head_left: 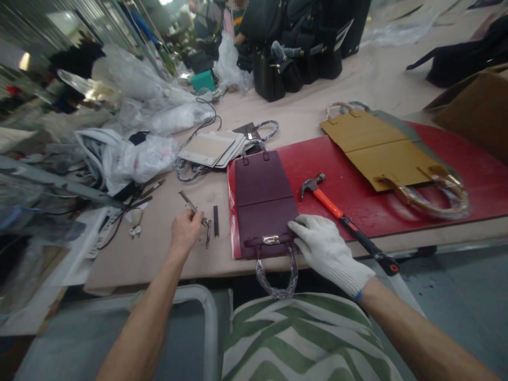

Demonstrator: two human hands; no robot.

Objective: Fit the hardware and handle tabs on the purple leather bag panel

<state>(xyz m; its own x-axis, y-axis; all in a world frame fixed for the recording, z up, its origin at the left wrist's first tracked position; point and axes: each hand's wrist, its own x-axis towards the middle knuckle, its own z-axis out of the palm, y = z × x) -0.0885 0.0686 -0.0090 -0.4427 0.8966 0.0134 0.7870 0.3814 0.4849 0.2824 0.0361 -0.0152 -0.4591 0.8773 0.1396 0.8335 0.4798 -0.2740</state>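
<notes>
My bare left hand point(186, 227) is closed in a pinch around a thin metal rod point(188, 200), just above the table. Beside it lie another short metal rod point(208, 234) and a flat dark strip point(216, 220). My right hand point(323, 248), in a white knitted glove, rests with its fingers stretched over the right edge of a dark purple bag panel point(264, 185). Near the front of that panel is a metal clasp point(271, 239). One plastic-wrapped handle point(278, 291) hangs over the table edge toward me. A claw hammer point(329, 203) with an orange and black handle lies to the right.
The purple panel lies on a red board point(309, 153). A mustard bag panel point(381, 143) with wrapped handles lies at the right. Beige panels point(208, 148) are stacked behind, left. Black bags point(293, 53) and clear plastic wrapping point(151, 106) stand farther back. A grey-rimmed bin point(208, 312) is below.
</notes>
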